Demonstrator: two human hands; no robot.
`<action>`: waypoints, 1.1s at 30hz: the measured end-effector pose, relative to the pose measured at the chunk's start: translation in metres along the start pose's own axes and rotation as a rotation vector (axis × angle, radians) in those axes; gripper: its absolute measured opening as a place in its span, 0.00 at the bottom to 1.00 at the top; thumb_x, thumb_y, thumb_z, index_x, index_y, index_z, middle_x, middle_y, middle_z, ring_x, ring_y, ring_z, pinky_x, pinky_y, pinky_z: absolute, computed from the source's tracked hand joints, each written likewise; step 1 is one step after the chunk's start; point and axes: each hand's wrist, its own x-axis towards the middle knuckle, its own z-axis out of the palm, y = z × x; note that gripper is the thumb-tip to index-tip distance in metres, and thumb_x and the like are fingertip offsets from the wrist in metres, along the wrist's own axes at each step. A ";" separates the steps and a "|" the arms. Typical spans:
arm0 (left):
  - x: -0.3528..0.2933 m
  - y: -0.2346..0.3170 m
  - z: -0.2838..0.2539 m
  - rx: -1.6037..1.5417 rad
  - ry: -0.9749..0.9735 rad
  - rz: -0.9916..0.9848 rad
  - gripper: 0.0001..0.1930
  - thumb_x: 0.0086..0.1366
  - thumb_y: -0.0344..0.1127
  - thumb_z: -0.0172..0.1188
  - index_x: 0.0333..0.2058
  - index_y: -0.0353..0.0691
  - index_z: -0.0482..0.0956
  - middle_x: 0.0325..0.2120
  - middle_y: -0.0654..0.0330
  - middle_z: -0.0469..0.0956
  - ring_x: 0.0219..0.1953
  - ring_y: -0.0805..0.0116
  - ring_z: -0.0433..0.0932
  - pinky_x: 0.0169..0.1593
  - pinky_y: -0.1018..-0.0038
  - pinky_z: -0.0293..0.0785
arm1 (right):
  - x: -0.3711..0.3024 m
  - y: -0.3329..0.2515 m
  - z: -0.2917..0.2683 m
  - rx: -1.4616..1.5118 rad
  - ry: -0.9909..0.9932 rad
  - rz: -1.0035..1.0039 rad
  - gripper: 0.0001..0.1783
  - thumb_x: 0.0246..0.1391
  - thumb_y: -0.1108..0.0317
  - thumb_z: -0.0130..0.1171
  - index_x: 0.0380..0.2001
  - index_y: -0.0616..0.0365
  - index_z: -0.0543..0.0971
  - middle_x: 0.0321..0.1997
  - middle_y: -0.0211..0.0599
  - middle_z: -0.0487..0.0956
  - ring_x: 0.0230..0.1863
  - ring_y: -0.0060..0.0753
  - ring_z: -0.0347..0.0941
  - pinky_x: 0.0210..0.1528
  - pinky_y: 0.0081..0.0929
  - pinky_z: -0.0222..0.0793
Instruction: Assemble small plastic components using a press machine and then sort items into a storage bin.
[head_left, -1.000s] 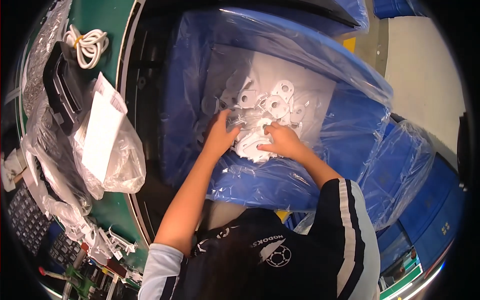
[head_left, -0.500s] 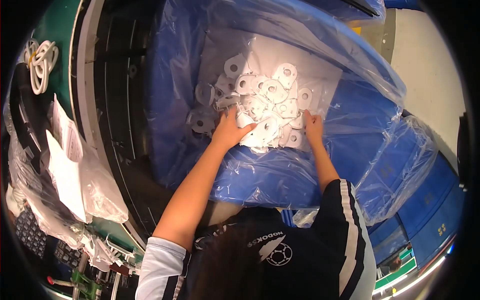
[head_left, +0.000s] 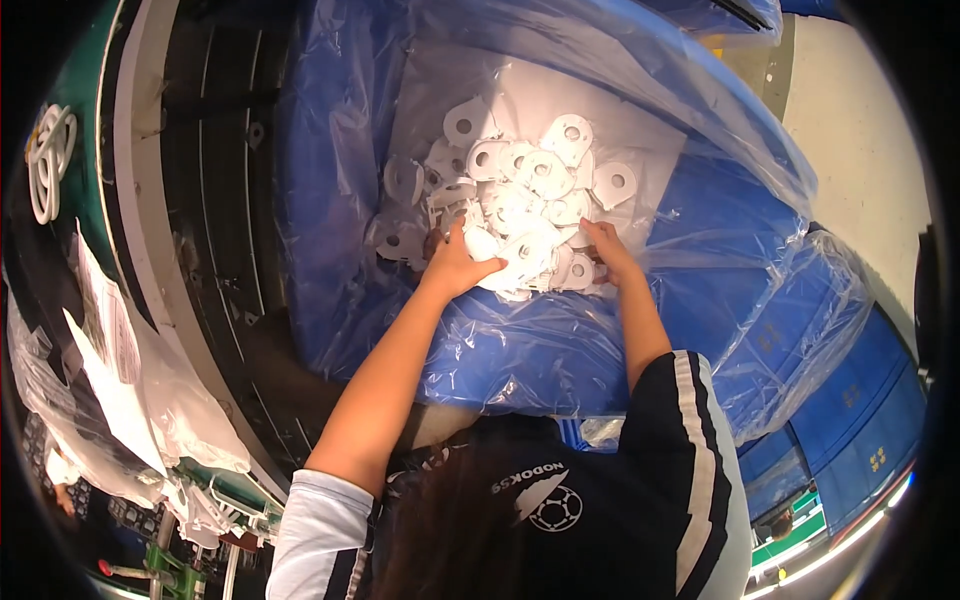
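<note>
A heap of white plastic parts (head_left: 545, 172), flat and rounded with a round hole in each, lies in a blue bin (head_left: 340, 180) lined with clear plastic film. At the heap's near left edge is my left hand (head_left: 458, 264), its thumb and fingers around a white plastic part (head_left: 482, 242); some fingertips are hidden among the pieces. On the heap's right side, my right hand (head_left: 612, 256) has its fingers apart and reaching over the parts there. Its fingertips touch the edge of the heap, and I see nothing held in them.
White sheeting (head_left: 645, 150) covers the bin's floor under the heap. More blue bins (head_left: 840, 390) stand at the right. Along the left runs a black slatted surface (head_left: 225, 200), then a green bench with a coiled white cable (head_left: 50, 165) and bagged papers (head_left: 115, 370).
My right hand has moved left onto the heap, its fingers spreading. A part at the heap's right edge has shifted. My left hand stays nearly in place, and the view has turned slightly.
</note>
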 end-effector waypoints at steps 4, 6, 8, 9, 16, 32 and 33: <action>-0.004 0.004 0.001 0.080 0.083 0.029 0.59 0.38 0.60 0.69 0.62 0.35 0.47 0.57 0.33 0.55 0.60 0.43 0.57 0.62 0.62 0.55 | 0.000 -0.007 0.002 -0.077 -0.242 -0.093 0.45 0.42 0.31 0.52 0.53 0.57 0.63 0.51 0.45 0.65 0.52 0.48 0.62 0.49 0.61 0.57; -0.005 0.007 0.000 -0.042 -0.006 -0.051 0.61 0.37 0.65 0.67 0.63 0.39 0.44 0.59 0.31 0.49 0.61 0.40 0.54 0.61 0.61 0.56 | 0.000 -0.008 0.005 -0.212 -0.177 -0.098 0.46 0.43 0.30 0.51 0.54 0.58 0.62 0.51 0.45 0.65 0.53 0.46 0.61 0.50 0.59 0.56; -0.004 0.009 -0.002 -0.064 -0.002 -0.045 0.62 0.36 0.66 0.67 0.63 0.39 0.44 0.58 0.32 0.51 0.61 0.41 0.56 0.61 0.61 0.56 | -0.002 -0.006 0.006 -0.097 -0.287 0.285 0.46 0.47 0.32 0.49 0.57 0.61 0.59 0.52 0.45 0.64 0.54 0.42 0.61 0.53 0.48 0.58; -0.004 0.010 -0.003 -0.082 -0.012 -0.041 0.62 0.36 0.67 0.66 0.63 0.40 0.45 0.57 0.33 0.54 0.60 0.41 0.58 0.60 0.61 0.57 | -0.005 -0.002 0.009 -0.108 -0.375 0.272 0.46 0.47 0.32 0.49 0.57 0.61 0.59 0.52 0.45 0.64 0.54 0.42 0.61 0.53 0.48 0.58; 0.000 0.015 0.001 -0.077 -0.016 -0.097 0.62 0.36 0.68 0.66 0.63 0.39 0.46 0.57 0.34 0.56 0.58 0.43 0.61 0.60 0.61 0.59 | -0.005 0.016 0.018 0.471 -0.538 -0.017 0.38 0.57 0.48 0.49 0.61 0.58 0.50 0.60 0.43 0.61 0.56 0.34 0.64 0.55 0.34 0.65; -0.002 0.025 -0.038 -0.709 -0.126 -0.123 0.42 0.51 0.50 0.65 0.59 0.35 0.56 0.54 0.51 0.65 0.56 0.62 0.64 0.56 0.69 0.62 | -0.023 -0.002 0.092 0.623 -0.426 -0.429 0.34 0.57 0.61 0.53 0.60 0.62 0.51 0.58 0.41 0.63 0.57 0.33 0.62 0.56 0.29 0.60; -0.001 0.022 -0.039 -0.719 -0.134 -0.196 0.42 0.51 0.50 0.64 0.60 0.37 0.55 0.55 0.51 0.64 0.57 0.61 0.63 0.57 0.66 0.61 | -0.023 -0.002 0.094 0.611 -0.433 -0.444 0.30 0.59 0.60 0.51 0.59 0.62 0.57 0.59 0.39 0.63 0.56 0.30 0.62 0.56 0.28 0.60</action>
